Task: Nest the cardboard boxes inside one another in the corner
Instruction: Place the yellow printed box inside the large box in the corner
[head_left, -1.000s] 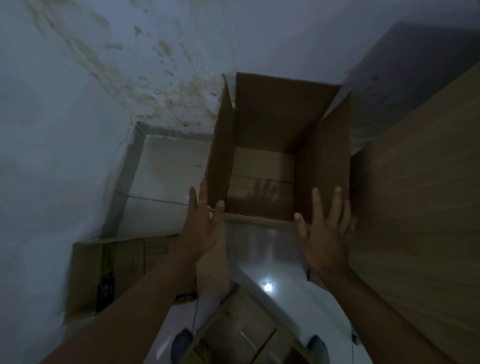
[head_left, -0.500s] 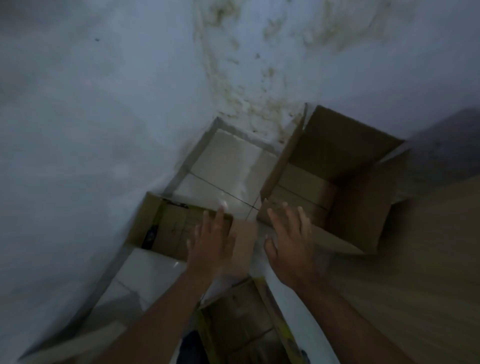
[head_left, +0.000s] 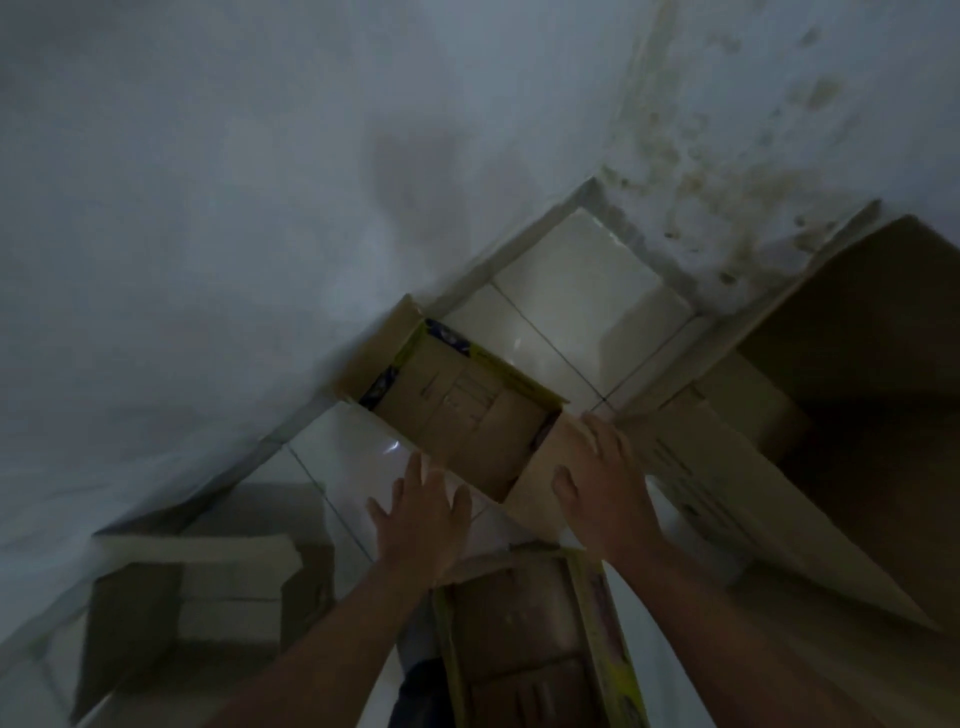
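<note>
A small open cardboard box (head_left: 457, 415) with yellow-edged flaps sits on the white tiles against the left wall. My right hand (head_left: 605, 483) lies flat on its near right flap, fingers spread. Just short of that box's near edge my left hand (head_left: 421, 512) hovers open and empty. A large open cardboard box (head_left: 810, 415) stands at the right, by the stained wall corner. Another yellow-trimmed box (head_left: 524, 634) is directly below my arms. At the lower left a fourth open box (head_left: 197, 603) rests beside the wall.
Two white walls meet at a stained corner (head_left: 597, 187) above bare white floor tiles (head_left: 576, 280). The scene is dim and blurred.
The view has swung left from the large box, which both hands have left. Both hands have moved to the small yellow-edged box by the left wall.
</note>
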